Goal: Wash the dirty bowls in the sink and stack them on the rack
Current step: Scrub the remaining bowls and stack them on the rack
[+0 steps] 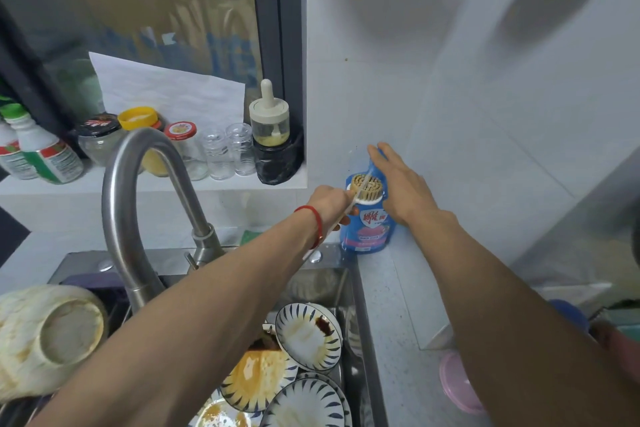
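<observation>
A: Head view, surroundings. What stands on the window ledge (152,185) and round the sink (360,308)?

B: On the ledge, left to right: green-and-white bottles (41,152); lidded jars (100,139), one with a yellow cap (136,118); two clear glass jars (228,152); a dropper-topped jar (268,125) on a dark container; a white sheet (173,90) leans on the glass behind. A curved steel faucet (138,191) rises at the sink's back edge, its neck crossing in front of the jars. A blue detergent pouch (369,229) stands upright on the grey counter (398,305) against the tiled wall, at the sink's far right corner. A pink lid (457,385) lies at lower right.

A: Where are the dirty bowls (277,371)?

B: In the sink basin, striped-rimmed and sauce-stained, overlapping one another beneath the left forearm; a pale bowl (48,336) lies turned on its side at far left, its base toward the camera.

A: Hand pose?

B: Left hand (329,204) reaches over the sink, fingers curled round the white handle of a dish brush (367,189); the bristled head faces the camera, directly in front of the pouch's top; a red cord (315,222) circles the wrist. Right hand (398,184) extends beside the pouch, back upward, fingers straight and close together, fingertips at the pouch's spout; whether they touch it, cannot tell.
</observation>
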{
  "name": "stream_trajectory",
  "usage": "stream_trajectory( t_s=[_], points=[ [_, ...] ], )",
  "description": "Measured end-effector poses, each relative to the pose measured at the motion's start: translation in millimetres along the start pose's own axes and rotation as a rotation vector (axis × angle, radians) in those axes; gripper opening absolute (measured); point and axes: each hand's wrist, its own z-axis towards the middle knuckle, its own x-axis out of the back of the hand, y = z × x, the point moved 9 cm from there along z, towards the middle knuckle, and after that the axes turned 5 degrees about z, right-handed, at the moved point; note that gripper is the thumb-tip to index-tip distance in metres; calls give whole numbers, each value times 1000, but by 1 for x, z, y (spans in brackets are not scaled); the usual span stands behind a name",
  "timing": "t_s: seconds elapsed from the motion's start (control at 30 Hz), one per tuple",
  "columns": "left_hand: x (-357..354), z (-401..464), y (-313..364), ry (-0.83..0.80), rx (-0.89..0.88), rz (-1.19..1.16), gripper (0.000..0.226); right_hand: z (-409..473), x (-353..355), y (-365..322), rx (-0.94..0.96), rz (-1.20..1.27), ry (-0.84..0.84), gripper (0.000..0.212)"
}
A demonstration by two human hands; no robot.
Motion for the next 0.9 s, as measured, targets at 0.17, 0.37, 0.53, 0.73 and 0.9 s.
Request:
stream_trajectory(
  t_s=[0.17,0.37,0.53,0.73,0.9],
  points=[
    [9,0,1,18,-28,9,31,2,3,-4,-19,-36,-52,112],
    [27,-16,-44,61,3,-42,27,-22,28,-33,56,74,116,102],
    [38,-46,-107,95,56,-382,25,-115,-26,-37,-96,608,452,44],
    [23,-95,-175,-44,155,-618,26,-196,-226,-70,-283,831,-403,25],
    [32,-94,-250,-12,169,-361,13,-220,-234,-63,-312,735,-407,17]
  ],
)
